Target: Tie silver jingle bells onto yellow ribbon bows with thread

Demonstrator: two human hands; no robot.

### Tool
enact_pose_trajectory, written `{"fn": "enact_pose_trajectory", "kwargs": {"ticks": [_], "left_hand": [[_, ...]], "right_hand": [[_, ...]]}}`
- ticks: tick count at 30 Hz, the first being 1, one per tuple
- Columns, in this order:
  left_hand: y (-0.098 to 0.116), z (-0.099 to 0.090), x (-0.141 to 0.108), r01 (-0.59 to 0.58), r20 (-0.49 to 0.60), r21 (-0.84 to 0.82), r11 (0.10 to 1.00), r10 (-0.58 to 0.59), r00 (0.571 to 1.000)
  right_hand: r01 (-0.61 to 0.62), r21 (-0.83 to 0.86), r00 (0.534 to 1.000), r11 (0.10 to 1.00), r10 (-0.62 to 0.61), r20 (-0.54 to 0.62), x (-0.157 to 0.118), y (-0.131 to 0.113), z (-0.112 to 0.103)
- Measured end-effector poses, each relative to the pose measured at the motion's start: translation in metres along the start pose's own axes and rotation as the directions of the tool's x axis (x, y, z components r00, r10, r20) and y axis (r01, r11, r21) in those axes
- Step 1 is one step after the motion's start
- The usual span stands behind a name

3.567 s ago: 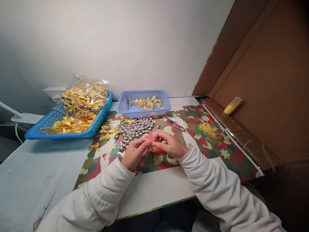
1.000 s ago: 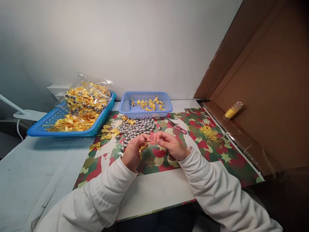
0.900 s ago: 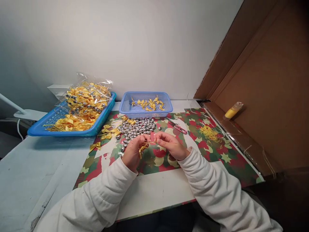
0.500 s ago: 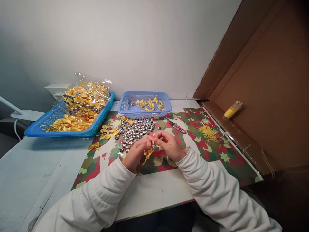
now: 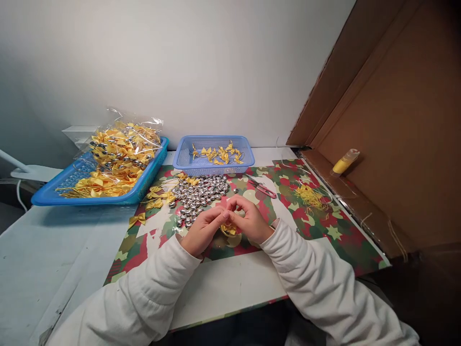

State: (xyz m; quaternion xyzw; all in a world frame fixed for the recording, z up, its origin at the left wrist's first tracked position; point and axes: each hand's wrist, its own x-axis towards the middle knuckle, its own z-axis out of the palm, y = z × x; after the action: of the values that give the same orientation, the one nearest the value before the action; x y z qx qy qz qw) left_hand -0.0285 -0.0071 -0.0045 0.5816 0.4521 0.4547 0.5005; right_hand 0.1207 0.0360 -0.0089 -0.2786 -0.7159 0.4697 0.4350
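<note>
My left hand [image 5: 205, 230] and my right hand [image 5: 251, 222] meet at the fingertips over the patterned sheet, both closed in a pinch. A yellow ribbon bow [image 5: 229, 229] with a loop of cord hangs just under the fingers, partly hidden by them. What exactly lies between the fingertips is too small to see, but it appears to be the bow's cord. Just beyond my left hand spreads a pile of shiny silver bells [image 5: 201, 194]. Several loose yellow bows [image 5: 154, 197] lie to the left of that pile.
At the back stands a blue basket [image 5: 212, 170] with a few bows. A larger blue tray [image 5: 86, 199] at left holds many bows and a plastic bag. Pink-handled thread snips [image 5: 265, 191], yellow thread [image 5: 311, 197] and a thread spool [image 5: 345, 162] are on the right.
The fingertips of both hands have come together. The bow has shifted slightly right, from beside my left fingers to beneath the joined fingers, and a cord loop now shows below.
</note>
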Motion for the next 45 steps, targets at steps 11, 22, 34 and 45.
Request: {"fn": "enact_pose_trajectory", "kwargs": {"ticks": [11, 22, 34, 45], "left_hand": [[0.004, -0.001, -0.002, -0.027, 0.014, 0.055, 0.998, 0.026, 1.0], [-0.001, -0.003, -0.002, -0.125, -0.144, 0.18, 0.976, 0.152, 0.978], [0.001, -0.004, -0.003, -0.197, -0.098, 0.431, 0.881, 0.263, 0.96], [-0.009, -0.006, -0.004, -0.12, -0.094, 0.638, 0.76, 0.232, 0.968]], "right_hand": [[-0.314, 0.272, 0.949, 0.91, 0.291, 0.12, 0.006, 0.001, -0.016], [-0.294, 0.196, 0.955, 0.936, 0.294, 0.03, 0.006, 0.0, -0.022], [-0.387, 0.354, 0.92, 0.851, 0.381, 0.091, 0.001, 0.001, -0.013], [-0.514, 0.044, 0.857, 0.856, 0.515, 0.004, -0.007, -0.033, -0.027]]}}
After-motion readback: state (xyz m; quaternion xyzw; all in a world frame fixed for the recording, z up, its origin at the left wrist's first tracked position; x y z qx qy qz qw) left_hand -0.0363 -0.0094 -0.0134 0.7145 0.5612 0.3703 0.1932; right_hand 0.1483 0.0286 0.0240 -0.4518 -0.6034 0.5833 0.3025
